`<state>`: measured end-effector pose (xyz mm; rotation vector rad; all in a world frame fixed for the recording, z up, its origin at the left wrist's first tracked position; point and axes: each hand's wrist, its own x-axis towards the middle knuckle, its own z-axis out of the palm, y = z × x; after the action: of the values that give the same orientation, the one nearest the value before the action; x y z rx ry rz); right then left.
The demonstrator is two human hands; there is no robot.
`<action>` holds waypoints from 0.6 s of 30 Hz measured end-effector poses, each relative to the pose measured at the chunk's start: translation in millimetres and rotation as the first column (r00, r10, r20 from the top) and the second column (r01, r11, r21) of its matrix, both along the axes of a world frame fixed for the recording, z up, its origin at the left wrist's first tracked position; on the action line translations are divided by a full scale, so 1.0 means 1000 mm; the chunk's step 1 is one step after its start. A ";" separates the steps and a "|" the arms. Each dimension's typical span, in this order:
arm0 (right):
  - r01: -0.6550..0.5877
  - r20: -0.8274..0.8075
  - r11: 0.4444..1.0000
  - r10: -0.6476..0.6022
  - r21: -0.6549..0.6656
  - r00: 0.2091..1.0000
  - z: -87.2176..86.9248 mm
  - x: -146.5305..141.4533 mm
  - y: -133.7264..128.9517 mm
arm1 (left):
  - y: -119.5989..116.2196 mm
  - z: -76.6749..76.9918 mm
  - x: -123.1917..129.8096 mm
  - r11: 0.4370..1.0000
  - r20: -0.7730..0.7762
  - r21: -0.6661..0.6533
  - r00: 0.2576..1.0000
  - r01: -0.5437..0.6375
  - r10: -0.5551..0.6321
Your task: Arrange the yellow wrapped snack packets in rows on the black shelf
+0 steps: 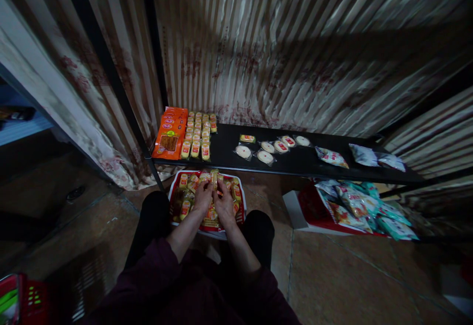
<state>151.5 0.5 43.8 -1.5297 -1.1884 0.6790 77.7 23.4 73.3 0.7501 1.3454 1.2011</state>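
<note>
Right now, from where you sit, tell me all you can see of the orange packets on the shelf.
The orange packets look like glossy plastic pouches, overlapping one behind another; I can't count them surely. The front one has a yellow-green label and, below it, what looks like a clear window showing brown food. Pale logos repeat up the pile; the print is too small to read. They lie on the left end of the black shelf, close beside rows of small yellow packs. No hand touches them.
</note>
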 end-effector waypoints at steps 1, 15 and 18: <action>-0.008 -0.012 1.000 0.008 -0.003 1.000 0.001 0.000 -0.001 | 0.000 0.001 0.000 1.000 0.015 0.000 1.000 -0.002 0.002; 0.003 0.003 0.999 -0.003 0.048 1.000 0.004 0.003 -0.004 | -0.001 0.004 -0.001 0.996 -0.029 -0.086 1.000 -0.010 0.007; 0.018 0.015 0.996 -0.020 0.087 1.000 0.004 0.002 -0.004 | -0.002 0.005 0.000 0.993 0.042 -0.117 0.999 -0.008 0.013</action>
<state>153.9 -3.1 47.9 -1.4745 -1.1981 0.5967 77.5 21.3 78.4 0.6314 1.3731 1.1301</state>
